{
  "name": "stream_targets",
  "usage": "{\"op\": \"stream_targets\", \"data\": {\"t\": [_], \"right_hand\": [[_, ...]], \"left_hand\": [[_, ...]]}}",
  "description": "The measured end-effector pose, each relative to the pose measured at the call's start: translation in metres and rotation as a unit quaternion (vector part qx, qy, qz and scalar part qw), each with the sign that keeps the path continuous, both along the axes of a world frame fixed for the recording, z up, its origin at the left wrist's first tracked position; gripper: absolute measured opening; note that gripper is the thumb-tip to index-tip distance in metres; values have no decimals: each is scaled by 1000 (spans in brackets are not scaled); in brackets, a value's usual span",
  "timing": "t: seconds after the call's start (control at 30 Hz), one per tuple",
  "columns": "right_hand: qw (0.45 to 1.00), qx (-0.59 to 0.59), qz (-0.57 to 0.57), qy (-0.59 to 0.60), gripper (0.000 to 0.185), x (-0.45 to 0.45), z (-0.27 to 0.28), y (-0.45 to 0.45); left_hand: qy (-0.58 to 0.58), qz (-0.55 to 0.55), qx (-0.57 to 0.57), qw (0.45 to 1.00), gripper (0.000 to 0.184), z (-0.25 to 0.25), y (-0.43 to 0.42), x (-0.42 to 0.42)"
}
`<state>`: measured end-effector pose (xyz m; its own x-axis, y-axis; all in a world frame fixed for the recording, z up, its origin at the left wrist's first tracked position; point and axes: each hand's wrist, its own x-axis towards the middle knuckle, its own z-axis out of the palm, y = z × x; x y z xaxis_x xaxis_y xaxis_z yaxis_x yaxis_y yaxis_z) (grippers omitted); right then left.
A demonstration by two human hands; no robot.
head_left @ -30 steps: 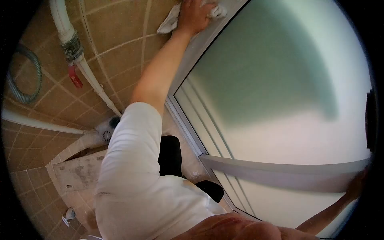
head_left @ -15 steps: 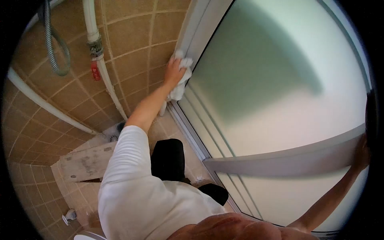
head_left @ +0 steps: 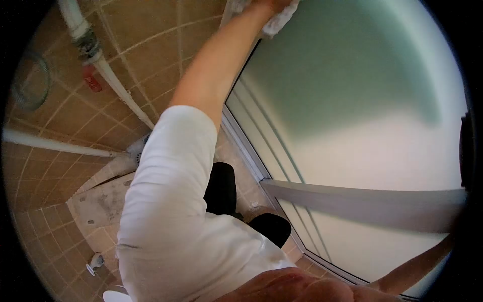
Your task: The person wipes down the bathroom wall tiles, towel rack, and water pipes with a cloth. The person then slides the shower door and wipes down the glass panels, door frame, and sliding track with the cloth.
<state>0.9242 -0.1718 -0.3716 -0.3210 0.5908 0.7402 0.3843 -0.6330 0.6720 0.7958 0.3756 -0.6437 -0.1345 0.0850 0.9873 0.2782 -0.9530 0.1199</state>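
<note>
My left hand [head_left: 277, 4] is at the top edge, only partly in view, closed on a white cloth [head_left: 279, 21]. The cloth lies against the upper left part of the frosted glass door panel [head_left: 362, 146], by its metal frame [head_left: 244, 143]. At the far right my right forearm [head_left: 417, 267] stretches up towards the door's edge, just below the wide grey crossbar [head_left: 362, 204]. The right hand is lost in the dark rim of the picture, so its fingers do not show.
To the left is a brown tiled wall [head_left: 146, 30] with a white pipe [head_left: 118, 83], a red valve handle [head_left: 91, 79] and a flexible hose [head_left: 37, 83]. A pale worn board [head_left: 103, 204] lies low at the left. My dark-clad knees [head_left: 220, 189] are beside the door track.
My left hand has moved up along the door frame and onto the glass with the cloth. The view has shifted, and the right hand has slipped into the dark rim.
</note>
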Motion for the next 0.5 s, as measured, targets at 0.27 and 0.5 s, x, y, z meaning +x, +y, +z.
{"op": "stream_targets", "data": {"t": [0.27, 0.5], "right_hand": [[999, 2, -36, 10, 46, 4, 15, -7], [995, 38, 51, 77, 44, -1, 2, 5]], "left_hand": [[-5, -26, -282, 959, 54, -270, -55, -5], [190, -87, -665, 717, 51, -418, -153, -42]]}}
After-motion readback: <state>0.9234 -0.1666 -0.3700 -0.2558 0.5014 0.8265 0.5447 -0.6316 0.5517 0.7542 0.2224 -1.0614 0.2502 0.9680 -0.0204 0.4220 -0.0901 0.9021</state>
